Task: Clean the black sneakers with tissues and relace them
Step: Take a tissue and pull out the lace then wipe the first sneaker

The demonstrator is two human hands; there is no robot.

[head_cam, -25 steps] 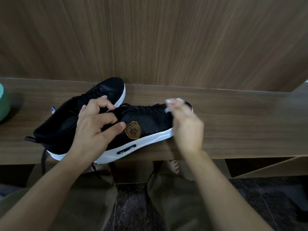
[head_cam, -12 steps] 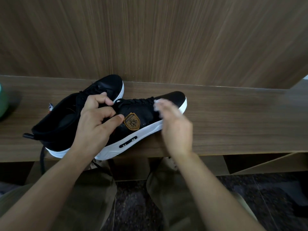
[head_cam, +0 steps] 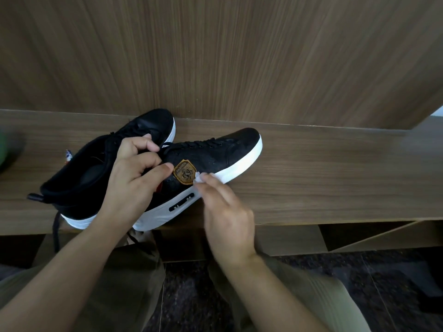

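Note:
Two black sneakers with white soles lie side by side on a wooden ledge. The near sneaker has a gold badge on its side and points right. The far sneaker lies behind it. My left hand grips the near sneaker at its collar and laces, thumb beside the badge. My right hand pinches a small white tissue against the sneaker's side just right of the badge, above the white sole.
A wood-grain wall rises right behind the ledge. A green object shows at the far left edge. A black lace end hangs over the ledge's front. My knees in khaki trousers and a dark speckled floor lie below.
My right hand with the tissue has slid from the sneaker's toe back along its side to the badge. The left hand keeps its grip on the sneaker.

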